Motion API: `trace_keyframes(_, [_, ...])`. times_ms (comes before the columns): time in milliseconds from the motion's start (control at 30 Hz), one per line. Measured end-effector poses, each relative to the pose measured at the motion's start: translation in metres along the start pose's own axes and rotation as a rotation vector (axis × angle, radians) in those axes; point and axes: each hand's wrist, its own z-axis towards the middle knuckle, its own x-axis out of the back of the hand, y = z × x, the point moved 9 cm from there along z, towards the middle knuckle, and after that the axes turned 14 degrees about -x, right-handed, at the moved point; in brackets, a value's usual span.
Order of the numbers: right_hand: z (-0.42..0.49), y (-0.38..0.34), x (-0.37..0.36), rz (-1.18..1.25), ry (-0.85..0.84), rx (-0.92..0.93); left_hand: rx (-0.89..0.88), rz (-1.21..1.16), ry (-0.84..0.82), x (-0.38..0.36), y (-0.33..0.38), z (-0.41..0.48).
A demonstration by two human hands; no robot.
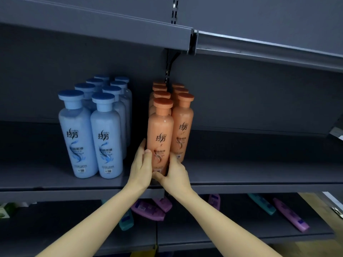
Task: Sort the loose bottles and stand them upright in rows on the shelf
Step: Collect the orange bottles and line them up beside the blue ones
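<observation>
Two rows of orange bottles stand upright on the grey shelf [241, 173]. The front orange bottle [160, 130] of the left row stands near the shelf's front edge. My left hand [142, 167] grips its lower left side, thumb on the label. My right hand [175, 173] holds its lower right side and base, thumb under the bottom edge. A second orange row [183, 125] stands just to the right. Two rows of blue bottles [92, 134] stand upright farther left.
On the lower shelf lie loose purple bottles [148, 210], [290, 215] and teal bottles [126, 222], [261, 204] on their sides. A green box [4, 210] sits at the far left. The upper shelf edge [193, 41] overhangs the bottles.
</observation>
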Motion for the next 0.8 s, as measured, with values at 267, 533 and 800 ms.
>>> trace_keyframes(267, [-0.003, -0.002, 0.000, 0.083, -0.040, -0.012, -0.008, 0.063, -0.042, -0.007, 0.000, -0.010])
trace_keyframes(533, [0.013, -0.005, -0.002, 0.097, -0.172, -0.065, 0.378, -0.341, 0.224, -0.015, -0.033, 0.009])
trace_keyframes(800, [0.015, -0.003, -0.006, 0.041, -0.194, -0.074, 0.375, -0.274, 0.244, -0.011, -0.029, 0.008])
